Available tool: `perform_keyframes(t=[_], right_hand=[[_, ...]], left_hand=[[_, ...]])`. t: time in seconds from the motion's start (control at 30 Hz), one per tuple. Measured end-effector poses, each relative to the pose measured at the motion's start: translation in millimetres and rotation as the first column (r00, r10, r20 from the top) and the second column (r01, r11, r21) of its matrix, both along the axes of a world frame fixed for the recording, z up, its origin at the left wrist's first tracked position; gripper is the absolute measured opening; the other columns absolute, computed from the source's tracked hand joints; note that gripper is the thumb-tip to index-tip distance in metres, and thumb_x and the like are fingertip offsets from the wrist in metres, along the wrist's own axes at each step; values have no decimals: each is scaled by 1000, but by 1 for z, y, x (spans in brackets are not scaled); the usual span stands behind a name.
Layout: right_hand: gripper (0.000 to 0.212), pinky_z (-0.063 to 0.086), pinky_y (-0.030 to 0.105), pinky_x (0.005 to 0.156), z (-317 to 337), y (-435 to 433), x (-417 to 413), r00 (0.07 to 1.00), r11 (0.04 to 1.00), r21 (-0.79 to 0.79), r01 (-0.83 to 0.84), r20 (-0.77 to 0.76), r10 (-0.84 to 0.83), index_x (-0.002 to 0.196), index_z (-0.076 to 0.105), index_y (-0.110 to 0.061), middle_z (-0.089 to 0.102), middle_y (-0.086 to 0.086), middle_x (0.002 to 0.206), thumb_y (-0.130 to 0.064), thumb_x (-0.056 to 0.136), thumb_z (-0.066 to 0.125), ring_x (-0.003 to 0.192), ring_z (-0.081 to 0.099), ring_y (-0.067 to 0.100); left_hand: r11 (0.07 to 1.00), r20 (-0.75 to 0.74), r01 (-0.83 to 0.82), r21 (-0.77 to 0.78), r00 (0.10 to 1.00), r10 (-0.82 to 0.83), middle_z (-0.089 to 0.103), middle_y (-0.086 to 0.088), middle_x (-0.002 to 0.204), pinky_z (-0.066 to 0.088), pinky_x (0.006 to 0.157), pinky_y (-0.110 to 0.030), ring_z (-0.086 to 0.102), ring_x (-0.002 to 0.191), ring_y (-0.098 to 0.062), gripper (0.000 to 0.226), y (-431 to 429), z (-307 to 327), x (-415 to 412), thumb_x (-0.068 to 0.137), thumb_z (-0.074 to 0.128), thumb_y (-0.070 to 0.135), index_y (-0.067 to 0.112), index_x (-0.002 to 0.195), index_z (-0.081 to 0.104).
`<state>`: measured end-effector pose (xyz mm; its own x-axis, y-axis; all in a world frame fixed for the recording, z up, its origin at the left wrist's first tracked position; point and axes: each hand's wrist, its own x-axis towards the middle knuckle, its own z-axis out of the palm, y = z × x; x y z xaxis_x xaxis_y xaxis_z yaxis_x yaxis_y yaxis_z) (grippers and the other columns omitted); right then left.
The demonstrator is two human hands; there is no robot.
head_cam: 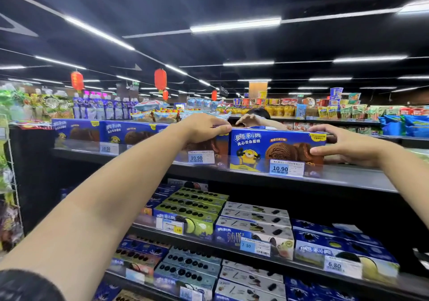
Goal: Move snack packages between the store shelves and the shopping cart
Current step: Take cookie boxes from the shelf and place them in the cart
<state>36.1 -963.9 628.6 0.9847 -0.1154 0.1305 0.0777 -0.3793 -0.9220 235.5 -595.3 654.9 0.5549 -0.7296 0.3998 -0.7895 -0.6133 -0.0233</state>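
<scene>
A blue snack box (267, 148) with a yellow cartoon figure and brown cakes printed on it stands upright on the top shelf (348, 177). My left hand (206, 124) curls over its upper left corner. My right hand (341, 145) grips its right end, fingers on top and thumb on the front face. More boxes of the same kind (120, 133) line the shelf to the left. No shopping cart is in view.
Price tags (286, 168) hang on the shelf's clear front lip. Lower shelves hold stacked cookie boxes (255, 228). Another person's hand (249, 119) reaches over from behind the shelf. Bagged snacks (104, 108) fill the far racks; a wire rack (9, 173) stands at left.
</scene>
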Motion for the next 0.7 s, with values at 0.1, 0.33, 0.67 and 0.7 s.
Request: perform_keyframes(t=[0.1, 0.33, 0.67, 0.7], right_hand=[[59, 61, 38, 78, 0, 8, -1, 1000, 1000, 6, 3, 12, -3, 121, 63, -33, 57, 13, 132, -10, 71, 84, 105, 72, 22], [64, 61, 40, 84, -1, 23, -8, 999, 999, -32, 42, 27, -41, 127, 59, -30, 57, 12, 133, -13, 70, 82, 110, 70, 23], [100, 40, 43, 112, -9, 49, -22, 949, 813, -489, 315, 163, -270, 154, 27, -40, 46, -2, 151, -61, 71, 78, 132, 47, 17], [99, 39, 41, 112, -10, 53, -24, 933, 775, -519, 360, 193, -305, 156, 24, -37, 44, -2, 153, -59, 75, 77, 131, 45, 15]], left_hand=[[1000, 40, 5, -11, 999, -4, 60, 6, 142, 44, 102, -42, 53, 127, -22, 51, 5, -2, 0, 100, 29, 67, 45, 139, 53], [999, 143, -44, -32, 989, 48, 66, 1, 132, 50, 90, -40, 59, 118, -28, 61, 4, -13, 0, 97, 17, 72, 45, 142, 49], [987, 279, 6, -159, 959, 39, 58, 0, 138, 33, 108, -46, 53, 126, -23, 52, -5, -34, -20, 105, 23, 54, 28, 142, 50], [983, 286, 8, -182, 957, 45, 56, 0, 142, 32, 110, -46, 50, 129, -23, 53, -4, -37, -24, 105, 25, 53, 26, 145, 48]])
